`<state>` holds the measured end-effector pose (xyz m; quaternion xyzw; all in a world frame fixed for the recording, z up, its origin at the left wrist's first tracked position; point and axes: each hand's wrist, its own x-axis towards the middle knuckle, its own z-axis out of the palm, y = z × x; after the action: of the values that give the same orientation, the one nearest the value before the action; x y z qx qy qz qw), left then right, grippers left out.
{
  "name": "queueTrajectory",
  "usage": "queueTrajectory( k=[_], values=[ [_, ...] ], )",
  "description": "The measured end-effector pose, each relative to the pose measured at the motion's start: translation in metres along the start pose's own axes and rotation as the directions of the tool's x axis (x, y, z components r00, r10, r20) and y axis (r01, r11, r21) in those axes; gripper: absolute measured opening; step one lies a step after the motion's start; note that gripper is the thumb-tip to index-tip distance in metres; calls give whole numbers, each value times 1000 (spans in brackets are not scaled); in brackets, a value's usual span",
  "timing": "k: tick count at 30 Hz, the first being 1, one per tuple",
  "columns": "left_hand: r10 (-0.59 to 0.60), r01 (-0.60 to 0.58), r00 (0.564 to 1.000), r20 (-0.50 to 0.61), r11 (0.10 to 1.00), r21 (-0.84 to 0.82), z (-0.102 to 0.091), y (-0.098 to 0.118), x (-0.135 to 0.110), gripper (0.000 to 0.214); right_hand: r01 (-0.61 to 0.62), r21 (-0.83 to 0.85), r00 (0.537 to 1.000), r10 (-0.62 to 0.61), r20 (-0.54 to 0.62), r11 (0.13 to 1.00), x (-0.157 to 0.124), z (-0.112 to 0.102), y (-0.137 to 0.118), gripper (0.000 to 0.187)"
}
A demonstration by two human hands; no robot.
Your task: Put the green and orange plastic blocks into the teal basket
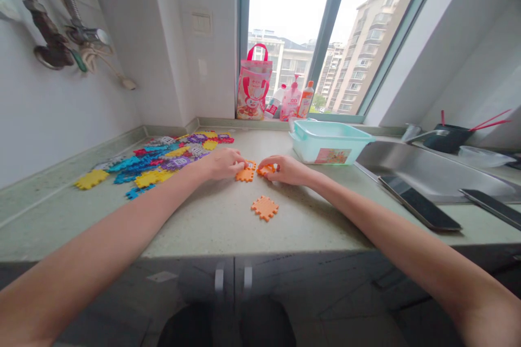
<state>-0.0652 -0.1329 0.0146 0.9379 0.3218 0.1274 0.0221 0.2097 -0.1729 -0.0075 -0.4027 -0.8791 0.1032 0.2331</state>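
Note:
My left hand [224, 164] reaches in over the countertop, fingers closed at an orange interlocking tile [245, 175] with notched edges. A second orange piece appears just behind that tile, partly covered by my fingertips. My right hand [288, 170] pinches another orange interlocking tile [266, 170], a small gap away from the left one. Its fingers hide part of the piece. Nearer the counter's front edge lies a single orange square tile [265, 208], flat and untouched.
A spread of mixed-colour tiles [163, 160] lies at the left. Behind my right hand stands a mint plastic basin [331, 133], beside a steel sink [391, 158]. Two dark phone-like slabs rest at the sink's front, one a black slab [419, 203]. Bottles [291, 100] line the windowsill.

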Motion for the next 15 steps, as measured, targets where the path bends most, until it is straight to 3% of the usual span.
queueTrajectory(
  k=[6, 10, 13, 15],
  values=[
    [1, -3, 999, -37, 999, -52, -4, -11, -5, 37, -18, -43, 1000, 18, 1, 999, -1, -3, -1, 31],
    [-12, 12, 1000, 8, 1000, -6, -1, -19, -6, 35, 13, -68, 1000, -15, -26, 998, -7, -13, 3, 32],
    [-82, 79, 996, 39, 995, 63, 0, -22, -7, 40, 48, 80, 999, -47, -17, 996, -13, -26, -10, 33],
    [-121, 118, 992, 34, 989, 87, 0, -23, -9, 36, 72, 245, 994, -89, 59, 967, -18, -35, -28, 37]
  ],
)
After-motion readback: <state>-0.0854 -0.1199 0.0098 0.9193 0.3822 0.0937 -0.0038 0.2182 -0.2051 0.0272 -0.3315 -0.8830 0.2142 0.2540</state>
